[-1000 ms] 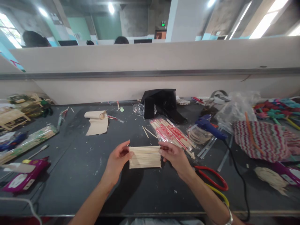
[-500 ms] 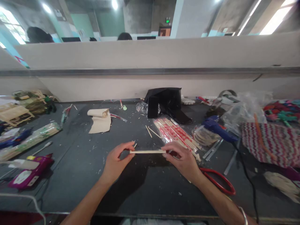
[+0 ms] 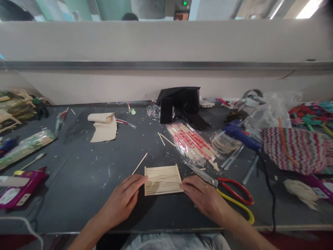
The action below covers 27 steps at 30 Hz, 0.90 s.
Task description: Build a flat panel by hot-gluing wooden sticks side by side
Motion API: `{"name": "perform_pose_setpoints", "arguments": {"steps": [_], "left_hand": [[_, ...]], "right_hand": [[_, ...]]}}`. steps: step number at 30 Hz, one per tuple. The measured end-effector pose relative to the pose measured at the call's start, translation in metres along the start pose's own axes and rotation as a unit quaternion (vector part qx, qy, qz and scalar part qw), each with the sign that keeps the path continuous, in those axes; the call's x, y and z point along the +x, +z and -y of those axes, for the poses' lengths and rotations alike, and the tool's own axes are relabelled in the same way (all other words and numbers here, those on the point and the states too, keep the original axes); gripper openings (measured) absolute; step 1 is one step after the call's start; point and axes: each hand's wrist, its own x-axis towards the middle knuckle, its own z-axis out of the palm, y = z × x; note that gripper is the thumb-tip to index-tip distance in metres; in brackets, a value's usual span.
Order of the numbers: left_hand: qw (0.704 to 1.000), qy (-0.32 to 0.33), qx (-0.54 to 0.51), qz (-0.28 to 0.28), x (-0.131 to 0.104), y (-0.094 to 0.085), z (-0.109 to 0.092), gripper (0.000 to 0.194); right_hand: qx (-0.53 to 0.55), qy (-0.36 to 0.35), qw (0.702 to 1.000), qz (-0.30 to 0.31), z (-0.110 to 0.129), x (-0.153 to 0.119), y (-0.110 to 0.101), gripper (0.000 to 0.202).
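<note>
Two bare hands, left (image 3: 126, 196) and right (image 3: 201, 194), pinch the ends of a stick panel (image 3: 162, 180) at the dark table's (image 3: 85, 194) near side, its slats and end strips apparently placed, loose sticks (image 3: 139, 163) beyond it unused.

A beige cloth (image 3: 104, 132) partly rolled, a black rectangular object (image 3: 166, 110) set before a black bag (image 3: 184, 99) — a zigzag-striped cloth (image 3: 307, 151) crossed by an orange strip (image 3: 284, 146), a clear plastic bag (image 3: 277, 109) crumpled behind, multicoloured pieces (image 3: 309, 116) heaped nearby, a green sign (image 3: 185, 3) lit beyond the partition (image 3: 156, 40)
</note>
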Motion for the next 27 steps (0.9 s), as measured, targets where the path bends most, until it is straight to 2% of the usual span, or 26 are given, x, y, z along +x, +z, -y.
{"name": "perform_pose_setpoints", "arguments": {"steps": [2, 4, 7, 9, 11, 14, 22, 27], "left_hand": [[1.000, -0.016, -0.003, -0.020, 0.000, -0.001, -0.002, 0.046], [0.997, -0.060, -0.007, -0.054, 0.002, 0.002, -0.005, 0.042], [0.986, -0.145, -0.018, -0.085, 0.008, 0.012, -0.010, 0.039], [0.980, -0.174, -0.020, -0.089, 0.012, 0.019, -0.013, 0.040], [0.979, -0.180, -0.015, -0.092, 0.015, 0.024, -0.015, 0.042], [0.977, -0.189, -0.013, -0.097, 0.018, 0.028, -0.018, 0.045], [0.973, -0.203, -0.018, -0.105, 0.022, 0.029, -0.022, 0.052], [0.971, -0.209, -0.040, -0.105, 0.022, 0.029, -0.022, 0.051]], "right_hand": [[0.016, 0.001, 1.000, 0.004, 0.001, -0.001, -0.004, 0.031], [0.030, 0.019, 0.999, -0.011, 0.003, -0.001, -0.005, 0.030], [0.029, 0.093, 0.993, -0.058, 0.005, 0.002, -0.002, 0.026], [0.013, 0.153, 0.985, -0.076, 0.005, 0.006, 0.004, 0.024], [-0.012, 0.194, 0.978, -0.073, 0.004, 0.011, 0.009, 0.025], [-0.051, 0.220, 0.972, -0.060, 0.003, 0.018, 0.015, 0.026], [-0.054, 0.240, 0.969, -0.028, 0.008, 0.022, 0.022, 0.029], [-0.035, 0.236, 0.971, -0.036, 0.010, 0.023, 0.025, 0.028]]}}
